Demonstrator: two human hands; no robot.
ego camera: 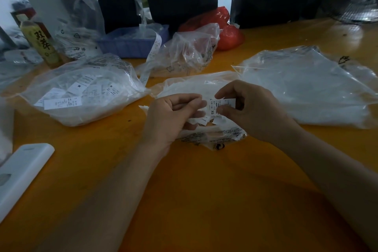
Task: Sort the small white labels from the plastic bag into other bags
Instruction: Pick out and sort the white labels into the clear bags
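My right hand (253,108) pinches a small white label (222,104) marked XS between thumb and forefinger, above the middle plastic bag (214,137). My left hand (173,116) is curled beside it, its fingers holding a small bundle of white labels (202,119) over the same bag. To the left lies a clear bag of labels marked M (81,90). A large clear bag with white contents (306,88) lies to the right.
An orange table (204,190) carries everything. At the back stand a crumpled clear bag (184,53), a red bag (229,32), a blue tray (133,43) and a yellow bottle (41,43). A white flat device (20,176) lies at the left front.
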